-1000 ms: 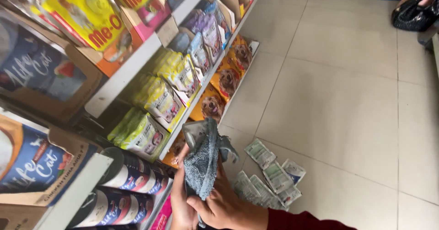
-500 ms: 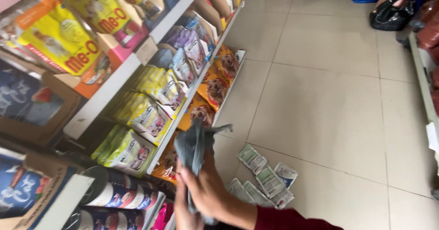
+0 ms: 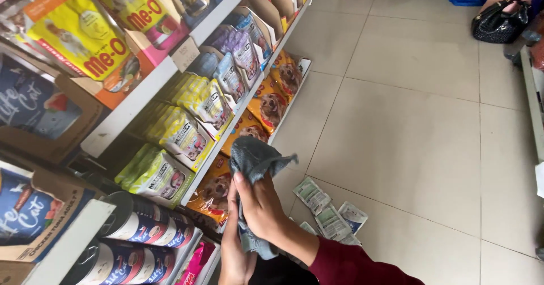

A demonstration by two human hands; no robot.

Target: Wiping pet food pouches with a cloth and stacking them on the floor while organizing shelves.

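Right hand (image 3: 262, 207) grips grey cloth (image 3: 253, 161) | left hand (image 3: 233, 254) clasps its lower end, partly hidden | sachets (image 3: 331, 212) on floor (image 3: 408, 132), half cut off

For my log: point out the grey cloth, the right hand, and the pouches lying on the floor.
grey cloth (image 3: 256, 156), head view, upper bunched part.
right hand (image 3: 262, 205), head view, back of hand.
pouches on the floor (image 3: 330, 212), head view, middle pouch.

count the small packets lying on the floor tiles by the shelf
4 can be made out: one packet farthest left, one in the middle, one to the right, and an edge of one by the right hand. More may be hidden behind the arm.
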